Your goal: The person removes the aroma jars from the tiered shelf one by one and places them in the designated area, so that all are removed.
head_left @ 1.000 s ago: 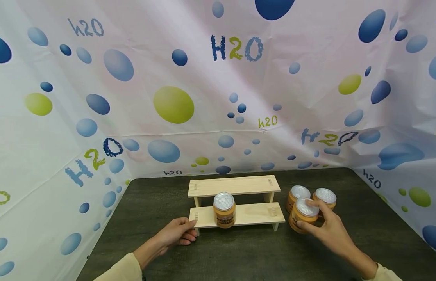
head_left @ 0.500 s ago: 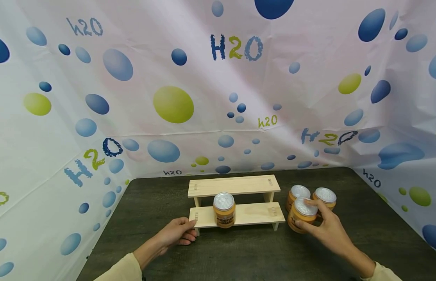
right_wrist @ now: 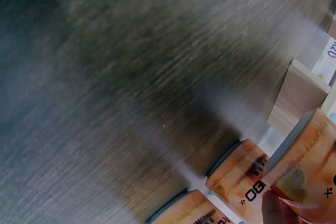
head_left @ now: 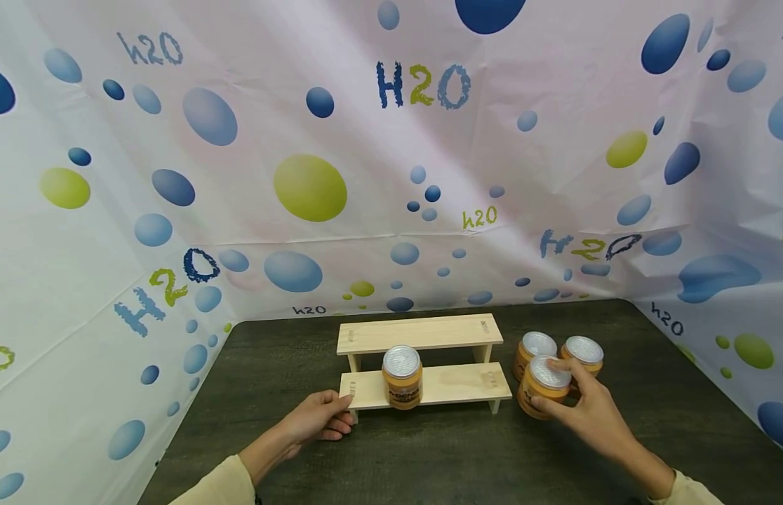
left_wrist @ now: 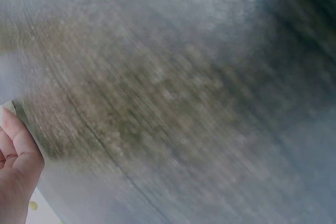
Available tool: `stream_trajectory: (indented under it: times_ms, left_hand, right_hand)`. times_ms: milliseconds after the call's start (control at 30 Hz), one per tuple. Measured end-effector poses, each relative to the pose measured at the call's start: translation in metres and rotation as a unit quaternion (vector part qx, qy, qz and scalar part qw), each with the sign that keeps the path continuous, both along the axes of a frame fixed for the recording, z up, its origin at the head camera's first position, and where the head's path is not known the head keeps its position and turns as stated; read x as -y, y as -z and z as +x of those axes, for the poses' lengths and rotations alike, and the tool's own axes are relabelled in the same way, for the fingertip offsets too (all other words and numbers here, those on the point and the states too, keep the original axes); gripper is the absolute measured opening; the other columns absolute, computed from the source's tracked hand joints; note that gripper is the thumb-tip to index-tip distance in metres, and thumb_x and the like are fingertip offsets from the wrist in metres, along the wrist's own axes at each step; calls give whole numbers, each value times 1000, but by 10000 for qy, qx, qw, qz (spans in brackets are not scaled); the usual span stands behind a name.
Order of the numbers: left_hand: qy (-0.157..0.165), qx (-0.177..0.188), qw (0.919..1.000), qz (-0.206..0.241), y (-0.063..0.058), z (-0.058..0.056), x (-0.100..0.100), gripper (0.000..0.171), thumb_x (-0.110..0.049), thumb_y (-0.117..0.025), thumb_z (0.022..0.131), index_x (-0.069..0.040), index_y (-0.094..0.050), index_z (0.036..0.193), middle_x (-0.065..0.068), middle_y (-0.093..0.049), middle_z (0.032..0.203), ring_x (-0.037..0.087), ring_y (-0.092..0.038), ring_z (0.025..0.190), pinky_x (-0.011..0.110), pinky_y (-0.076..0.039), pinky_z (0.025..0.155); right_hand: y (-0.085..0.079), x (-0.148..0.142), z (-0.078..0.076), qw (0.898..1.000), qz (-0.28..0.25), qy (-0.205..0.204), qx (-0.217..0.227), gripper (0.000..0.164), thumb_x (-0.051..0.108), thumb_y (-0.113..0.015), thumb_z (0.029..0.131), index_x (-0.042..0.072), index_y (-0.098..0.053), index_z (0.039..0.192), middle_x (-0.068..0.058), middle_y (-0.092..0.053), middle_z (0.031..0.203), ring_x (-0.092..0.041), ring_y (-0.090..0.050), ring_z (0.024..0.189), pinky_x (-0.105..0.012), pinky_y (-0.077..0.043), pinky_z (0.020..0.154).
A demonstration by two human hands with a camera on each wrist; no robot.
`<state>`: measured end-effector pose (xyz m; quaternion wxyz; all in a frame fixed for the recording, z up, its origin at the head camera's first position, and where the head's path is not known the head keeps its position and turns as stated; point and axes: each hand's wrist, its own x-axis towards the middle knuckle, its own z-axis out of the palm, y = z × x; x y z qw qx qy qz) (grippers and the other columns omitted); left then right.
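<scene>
Beyond our right grip, we see the printed backdrop slip slightly leftward in the head view.

There are four jars, two shelves and two hands.

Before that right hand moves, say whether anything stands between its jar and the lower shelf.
Nothing visible does: only table shows between the held jar and the lower shelf. Two more jars stand behind the held one.
</scene>
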<state>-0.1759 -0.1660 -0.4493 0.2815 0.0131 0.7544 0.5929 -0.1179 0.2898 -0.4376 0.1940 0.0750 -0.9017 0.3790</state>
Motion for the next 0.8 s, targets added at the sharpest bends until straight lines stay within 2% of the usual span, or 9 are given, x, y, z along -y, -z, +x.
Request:
stream_trajectory:
  times_ms: [800]
  left_hand:
    - [-8, 25, 10000, 45, 1, -1, 0, 35, -42, -54, 104, -6, -57, 103, 0, -66, 89, 8, -65, 75, 26, -57, 72]
  right_hand:
    - [3, -2, 0, 9997, 25, 148, 217, 62, 25, -87, 80, 9, -56, 131, -22, -58, 132, 18, -46, 96, -23, -55, 72]
